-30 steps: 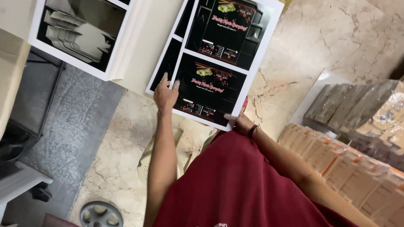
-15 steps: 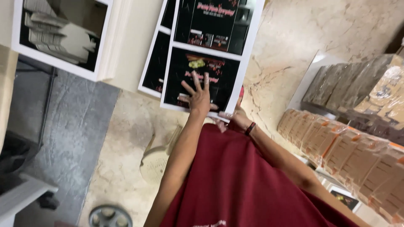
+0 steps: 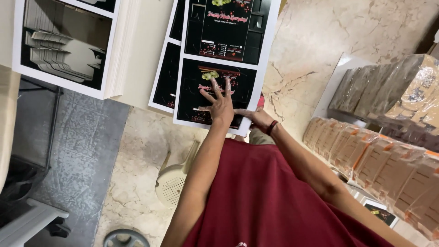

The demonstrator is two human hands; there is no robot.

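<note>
Here, nearest the camera, a dark red shirt (image 3: 274,201) fills the lower middle of the view, with both bare forearms reaching away from it toward a printed sheet (image 3: 215,96), black with a white margin, that serves as the landmark. Below and to the left of the sheet a cream plastic stool (image 3: 176,180) stands on the marble floor (image 3: 137,151), and a grey wheel-like disc (image 3: 125,238) lies at the lower edge of the frame.

The left hand (image 3: 220,104) lies flat on the lower panel of the printed sheet, fingers (image 3: 227,87) spread wide and pressed to the paper, gripping nothing. The right hand (image 3: 256,116) sits at the sheet's lower right corner, just beside the left hand; a dark wristband (image 3: 272,127) circles its wrist. Its fingers point toward the left hand along the sheet's edge, but whether they pinch the paper or only touch it cannot be told.

The sheet rests on top of a stack of similar sheets (image 3: 164,73), one of which shows offset to its left. Well to the left of the landmark lies a thick pile of white-bordered prints (image 3: 68,50). To the right of the sheet, rows of brown wrapped bundles (image 3: 375,155) line the floor.
</note>
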